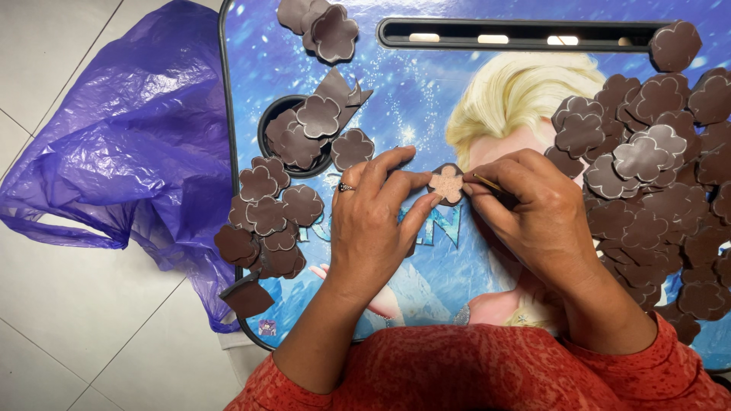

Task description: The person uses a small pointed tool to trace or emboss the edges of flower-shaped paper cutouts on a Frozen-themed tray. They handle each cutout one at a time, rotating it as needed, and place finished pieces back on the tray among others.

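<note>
Left hand (373, 221) fingers pinch a flower-shaped piece (446, 184); right hand (533, 213) fingers grip a thin stick (487, 183) against it. Small pile (266, 221) left of it, larger pile (655, 190) right.

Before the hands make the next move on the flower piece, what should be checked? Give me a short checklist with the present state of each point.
1. Small pale flower-shaped foam piece pinched at the left hand fingertips: ok.
2. Thin yellowish stick tool gripped in the right hand, tip at the piece: ok.
3. Pale face of the piece turned up to the camera: ok.
4. Large pile of dark brown flower-shaped foam cutouts within reach on the right: ok.
5. Smaller dark brown cutout pile kept apart on the left: ok.
6. Whether the tool tip carries glue: cannot tell.
</note>
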